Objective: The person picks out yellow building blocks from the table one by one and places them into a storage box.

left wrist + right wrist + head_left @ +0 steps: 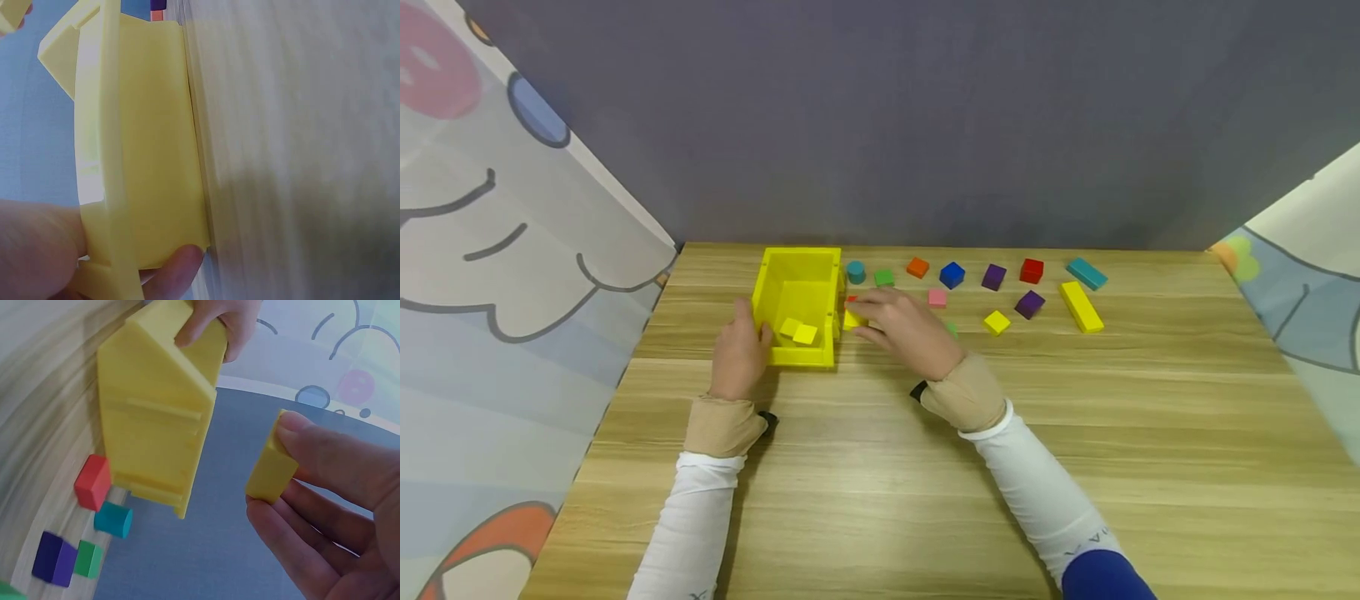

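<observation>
A yellow open-topped bin point(802, 357) stands on the wooden table, with two yellow blocks point(805, 334) on its floor. My left hand point(739, 354) grips the bin's near left wall, thumb over the rim; in the left wrist view a fingertip point(184, 265) curls round the outer edge. Beside the bin's right wall, my right hand point(917, 329) pinches a yellow block point(272, 465) between thumb and fingers, above the table. Below it, a red block point(92, 481) and a teal cylinder point(114, 520) sit close to the bin's side.
Rightward along the table's back lie several blocks, among them green point(883, 277), orange point(917, 267), blue point(952, 275), pink point(937, 297), purple point(1030, 304), red point(1032, 271) and yellow point(997, 322). Long yellow point(1082, 307) and teal point(1086, 272) bars lie farthest right. A grey panel point(925, 125) rises behind.
</observation>
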Tool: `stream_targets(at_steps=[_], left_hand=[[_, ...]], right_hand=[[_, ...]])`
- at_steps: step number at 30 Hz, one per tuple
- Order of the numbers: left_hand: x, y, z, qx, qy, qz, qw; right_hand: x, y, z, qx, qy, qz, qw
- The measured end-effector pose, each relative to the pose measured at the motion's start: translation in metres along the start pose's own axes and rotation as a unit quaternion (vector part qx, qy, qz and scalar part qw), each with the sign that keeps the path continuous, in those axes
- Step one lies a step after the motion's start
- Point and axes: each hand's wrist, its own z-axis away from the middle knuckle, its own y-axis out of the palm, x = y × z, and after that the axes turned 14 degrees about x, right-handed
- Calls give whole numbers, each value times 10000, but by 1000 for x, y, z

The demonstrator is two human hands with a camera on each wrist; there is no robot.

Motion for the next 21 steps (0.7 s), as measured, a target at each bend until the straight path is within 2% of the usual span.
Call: stream_targets(at_steps=[12,21], left_hand=[[1,2,0,-74,105,-68,9999],[0,1,0,-45,69,-59,9999]], right_hand=[[9,6,-27,167,-200,-141,9996],[11,12,-47,300,-152,-58,9994]])
